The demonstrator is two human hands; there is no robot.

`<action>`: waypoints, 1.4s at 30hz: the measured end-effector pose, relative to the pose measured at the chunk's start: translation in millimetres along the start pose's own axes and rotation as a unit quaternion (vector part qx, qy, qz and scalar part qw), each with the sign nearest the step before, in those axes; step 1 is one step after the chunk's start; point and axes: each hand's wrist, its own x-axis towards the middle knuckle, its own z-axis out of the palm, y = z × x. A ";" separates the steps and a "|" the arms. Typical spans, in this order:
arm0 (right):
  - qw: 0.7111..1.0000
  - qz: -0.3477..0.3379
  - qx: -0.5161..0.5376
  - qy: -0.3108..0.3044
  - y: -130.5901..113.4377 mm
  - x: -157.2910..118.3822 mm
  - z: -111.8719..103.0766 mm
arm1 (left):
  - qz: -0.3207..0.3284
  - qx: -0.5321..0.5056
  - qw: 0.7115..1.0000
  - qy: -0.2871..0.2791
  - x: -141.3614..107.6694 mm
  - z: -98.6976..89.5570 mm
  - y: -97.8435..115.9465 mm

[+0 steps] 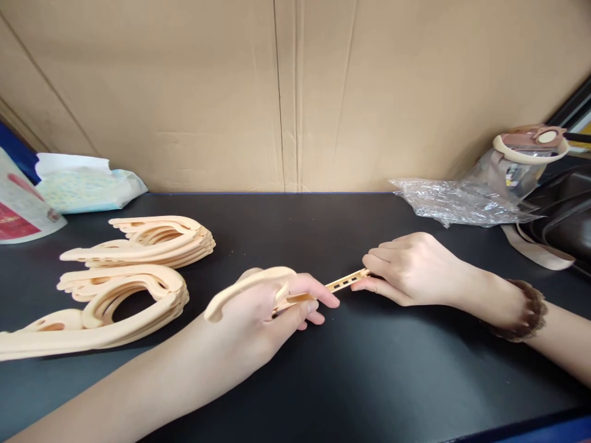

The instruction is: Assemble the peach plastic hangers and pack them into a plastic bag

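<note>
A cream plastic folding hanger (342,282) is held between both hands above the black table. My left hand (270,314) is closed round its middle, with a curved arm of the hanger (249,289) arching over the back of the hand. The hanger's centre is mostly hidden by the fingers. From there a slotted arm runs rightward, and my right hand (409,271) pinches its far end between thumb and fingers. Left of my hands lie two stacks of similar folded cream hangers, a nearer stack (152,332) and a farther one (184,246).
At the back left are a tissue pack (92,191) and a white-and-red cup-like container (23,209). Crumpled clear plastic (452,200) and a clear bottle with a brown lid (521,166) stand back right, by a black bag (567,209). Cardboard (207,92) walls the table's rear.
</note>
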 end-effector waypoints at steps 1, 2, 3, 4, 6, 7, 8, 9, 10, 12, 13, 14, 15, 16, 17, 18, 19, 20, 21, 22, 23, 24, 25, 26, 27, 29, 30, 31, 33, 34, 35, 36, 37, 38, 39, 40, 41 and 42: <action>1.000 0.003 0.001 -0.004 0.6 0.2 -0.3 | -0.003 0.009 1.000 0.000 -0.2 0.0 0.2; 1.000 0.007 0.003 -0.008 1.3 0.6 -0.5 | -0.012 0.009 1.000 0.002 0.0 0.1 1.4; 1.000 0.011 0.008 -0.012 1.9 1.1 -0.7 | -0.025 -0.002 1.000 0.002 0.5 0.3 3.3; 1.000 0.015 0.014 -0.014 2.5 1.7 -1.0 | -0.042 -0.022 0.999 -0.003 1.2 0.6 5.7; 0.999 0.021 0.027 -0.012 3.3 3.3 -1.7 | -0.050 -0.087 0.995 -0.018 3.0 0.8 10.0; 0.999 0.026 0.030 -0.002 3.7 4.3 -2.4 | -0.045 -0.121 0.991 -0.025 3.9 0.5 11.5; 0.999 0.031 0.032 0.013 4.1 5.3 -3.4 | -0.037 -0.151 0.987 -0.029 4.6 0.0 12.5; 0.998 0.036 0.031 0.031 4.5 6.4 -4.8 | -0.031 -0.177 0.983 -0.030 5.2 -0.8 13.2; 0.997 0.043 0.031 0.050 5.1 7.6 -6.5 | -0.028 -0.197 0.980 -0.025 5.6 -1.8 13.8; 0.995 0.050 0.031 0.080 6.5 9.6 -10.2 | -0.034 -0.227 0.973 -0.011 6.1 -3.9 15.2; 0.994 0.049 0.033 0.087 7.2 10.3 -11.7 | -0.038 -0.238 0.971 -0.005 6.1 -4.8 16.3; 0.994 0.046 0.034 0.089 7.8 10.9 -12.9 | -0.043 -0.247 0.968 0.002 6.2 -5.5 17.4; 0.995 0.040 0.033 0.089 8.4 11.2 -13.6 | -0.049 -0.254 0.966 0.006 6.3 -6.0 18.5; 0.995 0.036 0.030 0.086 8.8 11.4 -13.9 | -0.057 -0.260 0.964 0.008 6.5 -6.4 19.4; 0.996 0.032 0.027 0.084 9.0 11.4 -13.9 | -0.066 -0.264 0.962 0.007 6.9 -6.7 19.9; 0.996 0.030 0.023 0.083 9.1 11.3 -13.8 | -0.074 -0.268 0.961 0.004 7.4 -7.0 20.1; 0.996 0.033 0.017 0.085 9.0 11.1 -13.8 | -0.079 -0.271 0.959 0.002 8.0 -7.3 19.8; 0.995 0.042 0.007 0.093 8.8 10.7 -14.2 | -0.082 -0.275 0.958 0.001 8.5 -7.6 19.3; 0.992 0.056 -0.004 0.109 8.4 10.2 -15.0 | -0.081 -0.280 0.957 0.002 8.9 -7.9 18.5; 0.988 0.076 -0.015 0.131 7.7 9.7 -16.2 | -0.077 -0.286 0.955 0.007 9.1 -8.1 17.6; 0.983 0.099 -0.021 0.156 6.8 9.2 -17.9 | -0.072 -0.294 0.953 0.016 9.1 -8.2 16.9; 0.977 0.122 -0.017 0.176 5.5 8.9 -19.7 | -0.065 -0.302 0.951 0.027 9.0 -8.2 16.3; 0.972 0.144 -0.002 0.187 3.7 8.8 -21.4 | -0.060 -0.311 0.948 0.039 8.8 -8.0 15.9; 0.969 0.165 0.024 0.182 1.6 9.1 -22.8 | -0.056 -0.320 0.944 0.048 8.7 -7.5 15.8; 0.967 0.188 0.059 0.165 -0.9 9.6 -23.7 | -0.054 -0.327 0.942 0.056 8.6 -6.8 15.9; 0.951 0.247 0.154 0.105 -6.6 11.6 -23.5 | -0.059 -0.332 0.940 0.048 9.1 -4.9 16.4; 0.933 0.280 0.211 0.077 -9.4 12.8 -22.5 | -0.064 -0.329 0.942 0.031 9.7 -3.8 16.5; 0.909 0.310 0.273 0.056 -12.1 14.0 -21.0 | -0.068 -0.324 0.944 0.008 10.4 -2.7 16.4; 0.853 0.347 0.389 0.035 -16.6 15.9 -17.8 | -0.073 -0.313 0.946 -0.040 11.7 -0.5 15.5; 0.830 0.352 0.433 0.033 -18.3 16.5 -16.5 | -0.074 -0.306 0.947 -0.061 12.1 0.5 14.7; 0.811 0.351 0.466 0.037 -19.6 16.9 -15.4 | -0.077 -0.299 0.948 -0.077 12.3 1.3 13.8; 0.797 0.349 0.491 0.042 -20.6 17.2 -14.7 | -0.081 -0.292 0.949 -0.090 12.2 2.0 12.9; 0.786 0.344 0.512 0.047 -21.0 17.3 -14.2 | -0.086 -0.285 0.949 -0.098 11.9 2.5 12.2; 0.776 0.338 0.530 0.050 -21.0 17.4 -13.9 | -0.091 -0.280 0.950 -0.105 11.5 2.7 11.6; 0.768 0.330 0.546 0.052 -20.5 17.5 -13.7 | -0.097 -0.279 0.949 -0.107 11.2 2.7 11.2; 0.761 0.324 0.559 0.053 -19.7 17.8 -13.6 | -0.104 -0.282 0.948 -0.104 11.0 2.4 10.8; 0.756 0.319 0.569 0.054 -18.6 18.2 -13.4 | -0.111 -0.288 0.946 -0.098 11.1 2.0 10.5; 0.751 0.315 0.577 0.056 -17.3 18.8 -13.2 | -0.116 -0.296 0.944 -0.089 11.4 1.5 10.3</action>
